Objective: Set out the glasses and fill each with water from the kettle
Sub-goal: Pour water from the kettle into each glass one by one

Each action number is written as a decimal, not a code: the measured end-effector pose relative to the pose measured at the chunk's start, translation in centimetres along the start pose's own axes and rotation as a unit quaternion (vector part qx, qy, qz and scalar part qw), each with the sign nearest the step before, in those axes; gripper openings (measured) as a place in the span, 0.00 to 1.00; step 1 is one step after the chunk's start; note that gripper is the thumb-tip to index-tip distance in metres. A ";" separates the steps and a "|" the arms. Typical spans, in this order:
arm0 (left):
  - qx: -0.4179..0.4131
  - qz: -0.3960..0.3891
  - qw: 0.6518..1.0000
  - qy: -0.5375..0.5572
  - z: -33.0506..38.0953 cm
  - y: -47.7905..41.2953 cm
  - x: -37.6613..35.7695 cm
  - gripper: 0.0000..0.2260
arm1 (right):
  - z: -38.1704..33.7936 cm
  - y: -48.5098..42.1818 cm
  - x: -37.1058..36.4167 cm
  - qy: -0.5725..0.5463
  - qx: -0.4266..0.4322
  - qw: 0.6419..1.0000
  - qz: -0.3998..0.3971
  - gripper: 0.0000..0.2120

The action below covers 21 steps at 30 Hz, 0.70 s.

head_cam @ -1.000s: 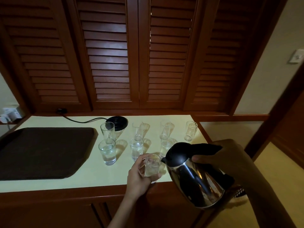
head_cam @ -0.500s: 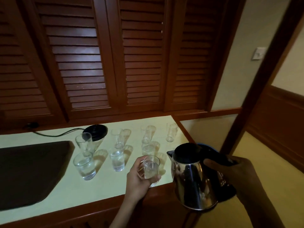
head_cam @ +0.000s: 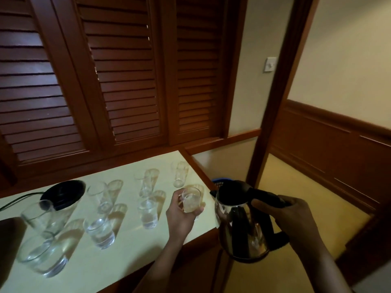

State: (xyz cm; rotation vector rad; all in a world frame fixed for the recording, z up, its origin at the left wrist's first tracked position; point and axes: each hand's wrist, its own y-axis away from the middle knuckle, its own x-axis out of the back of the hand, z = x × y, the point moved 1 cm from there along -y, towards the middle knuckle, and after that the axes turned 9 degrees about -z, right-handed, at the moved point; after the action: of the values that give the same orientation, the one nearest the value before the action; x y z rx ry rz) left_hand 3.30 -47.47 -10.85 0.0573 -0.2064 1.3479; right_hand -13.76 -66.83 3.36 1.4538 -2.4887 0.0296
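Note:
My left hand (head_cam: 179, 214) grips a short clear glass (head_cam: 191, 200) with some water in it, held upright over the counter's right end. My right hand (head_cam: 289, 218) holds the black handle of a steel kettle (head_cam: 243, 225), which hangs upright off the counter's right edge, spout toward the held glass and a little apart from it. Several more clear glasses stand in two rows on the pale counter (head_cam: 131, 246), among them a front short glass (head_cam: 148, 214) with water and a tall back glass (head_cam: 179, 173).
The black kettle base (head_cam: 63, 193) with its cord sits at the back left of the counter. A dark tray (head_cam: 8, 242) lies at the far left. Louvred wooden doors rise behind. A blue basket (head_cam: 220, 182) shows beyond the counter's right edge, beside a doorway.
The kettle has tipped back from a pouring tilt to upright and pulled slightly away from the held glass. The view has swung to the right.

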 end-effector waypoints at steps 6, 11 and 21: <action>0.012 -0.001 1.000 -0.021 -0.1 -1.9 -1.1 0.31 | 0.7 -1.4 0.1 -0.004 0.005 1.000 0.001 0.11; 0.028 0.010 0.999 -0.030 -0.5 -2.6 -1.2 0.32 | 1.0 -2.2 0.0 0.012 -0.002 1.000 0.000 0.12; -0.006 -0.004 0.968 -0.250 6.7 -0.4 3.3 0.36 | 1.4 -3.4 -0.3 0.042 -0.025 0.999 0.017 0.18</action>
State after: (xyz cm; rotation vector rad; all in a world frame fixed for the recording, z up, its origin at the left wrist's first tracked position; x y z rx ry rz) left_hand 3.64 -45.43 -3.60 0.3900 -0.6380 1.3048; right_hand -11.02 -68.52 1.57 1.3630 -2.4290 0.0347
